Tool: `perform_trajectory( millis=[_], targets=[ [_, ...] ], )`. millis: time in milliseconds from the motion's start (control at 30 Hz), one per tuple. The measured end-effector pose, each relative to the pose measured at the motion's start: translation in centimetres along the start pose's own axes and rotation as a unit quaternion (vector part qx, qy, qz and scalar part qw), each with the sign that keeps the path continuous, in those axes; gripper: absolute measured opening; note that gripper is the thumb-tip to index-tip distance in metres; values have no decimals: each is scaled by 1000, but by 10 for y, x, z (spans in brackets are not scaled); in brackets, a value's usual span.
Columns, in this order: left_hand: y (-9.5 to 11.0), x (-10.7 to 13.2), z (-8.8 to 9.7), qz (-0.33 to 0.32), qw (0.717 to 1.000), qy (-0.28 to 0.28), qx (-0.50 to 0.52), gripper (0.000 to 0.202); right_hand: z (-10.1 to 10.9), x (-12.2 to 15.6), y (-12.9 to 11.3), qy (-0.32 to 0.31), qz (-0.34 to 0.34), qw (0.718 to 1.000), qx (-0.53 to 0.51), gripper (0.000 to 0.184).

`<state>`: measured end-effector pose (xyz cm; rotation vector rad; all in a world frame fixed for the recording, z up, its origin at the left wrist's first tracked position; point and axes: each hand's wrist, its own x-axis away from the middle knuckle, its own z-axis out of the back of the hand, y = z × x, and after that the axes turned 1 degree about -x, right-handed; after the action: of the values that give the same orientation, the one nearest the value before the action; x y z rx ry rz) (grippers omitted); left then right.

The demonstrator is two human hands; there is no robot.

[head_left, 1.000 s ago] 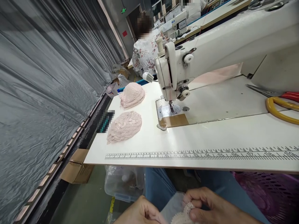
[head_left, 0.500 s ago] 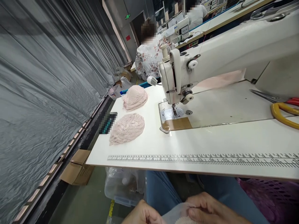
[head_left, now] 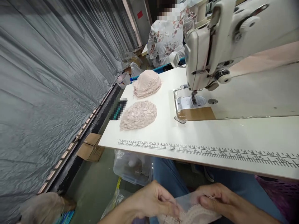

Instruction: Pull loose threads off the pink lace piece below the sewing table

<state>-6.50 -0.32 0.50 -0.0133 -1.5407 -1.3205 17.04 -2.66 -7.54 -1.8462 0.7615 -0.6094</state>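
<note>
Between my two hands, over my lap and below the table's front edge, stretches a pale piece of lace fabric [head_left: 192,211] with a sheer strip along its upper side. My left hand [head_left: 155,200] pinches its left part between thumb and fingers. On the other side, my right hand [head_left: 219,200] grips the fabric with the thumb on top. Part of the lace runs out of the bottom of the view. On the table lie a stack of pink lace pieces [head_left: 140,115] and, behind it, a stack of smooth pink cup-shaped pieces [head_left: 147,83].
A white sewing machine [head_left: 201,59] stands on the table [head_left: 163,130], which has a printed ruler [head_left: 187,147] along its front. Beneath are a clear plastic bin [head_left: 134,168] and a cardboard box [head_left: 91,147]. A grey curtain [head_left: 58,62] hangs left; a person [head_left: 167,37] sits beyond.
The view has shifted down and right, so the stacks look higher in it. Both hands have come further into view, with more lace showing between them. The scissors have left the view.
</note>
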Motion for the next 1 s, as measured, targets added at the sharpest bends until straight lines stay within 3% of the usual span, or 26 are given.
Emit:
perform_trajectory(
  millis=[200, 367, 500, 633, 767, 900, 1000],
  targets=[
    [-13, -6, -3, 7, 996, -88, 25, 90, 6, 11, -5, -18, -40, 998, -46, 39],
    [-24, -15, -13, -11, 998, -64, 9, 83, 18, 21, 1, -14, -77, 996, -32, 37],
    [-15, -15, -13, -28, 996, -81, -14, 81, 24, 32, 2, -25, -96, 995, 13, 42],
    [-1, -12, -13, -35, 994, -88, -59, 83, 11, 29, -1, -39, -120, 991, 48, 39],
    [2, -10, -16, -20, 996, -63, -59, 81, -4, 18, 1, -4, -112, 987, 112, 15],
    [2, -10, -19, 13, 997, -70, -1, 73, -5, 13, -2, -8, -92, 986, 141, 28],
    [7, -10, -22, 29, 998, -57, -21, 69, 0, 14, -6, -34, -88, 988, 126, 47]
  ],
)
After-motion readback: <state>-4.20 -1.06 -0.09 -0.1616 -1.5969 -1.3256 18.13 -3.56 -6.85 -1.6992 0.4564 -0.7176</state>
